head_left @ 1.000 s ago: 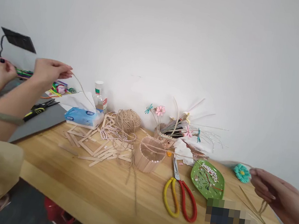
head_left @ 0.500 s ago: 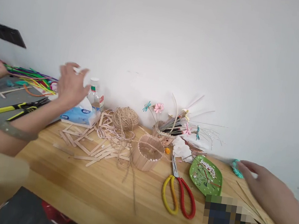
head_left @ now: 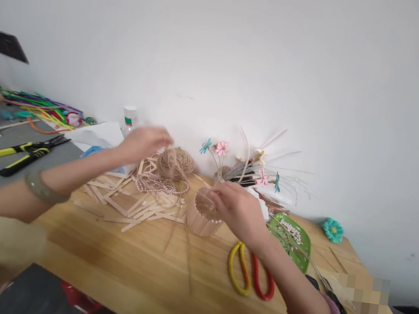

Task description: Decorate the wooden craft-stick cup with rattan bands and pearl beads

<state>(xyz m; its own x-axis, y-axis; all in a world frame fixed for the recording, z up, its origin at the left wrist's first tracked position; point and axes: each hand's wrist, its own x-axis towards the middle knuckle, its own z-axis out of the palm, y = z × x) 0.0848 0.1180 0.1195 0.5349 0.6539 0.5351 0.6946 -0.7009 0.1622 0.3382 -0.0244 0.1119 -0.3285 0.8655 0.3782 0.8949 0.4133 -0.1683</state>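
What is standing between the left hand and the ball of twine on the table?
Nothing visible. The left hand is right beside the ball of twine, with only a small open gap between the fingertips and the twine.

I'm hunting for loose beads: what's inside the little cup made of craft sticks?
Inside the stick cup, only a pale, shiny patch shows near the bottom; what it is, I cannot tell. The right hand at the rim covers the right part.

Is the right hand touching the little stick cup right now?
Touching. The head view shows the right hand resting its fingers on the rim of the stick cup, with no gap between them.
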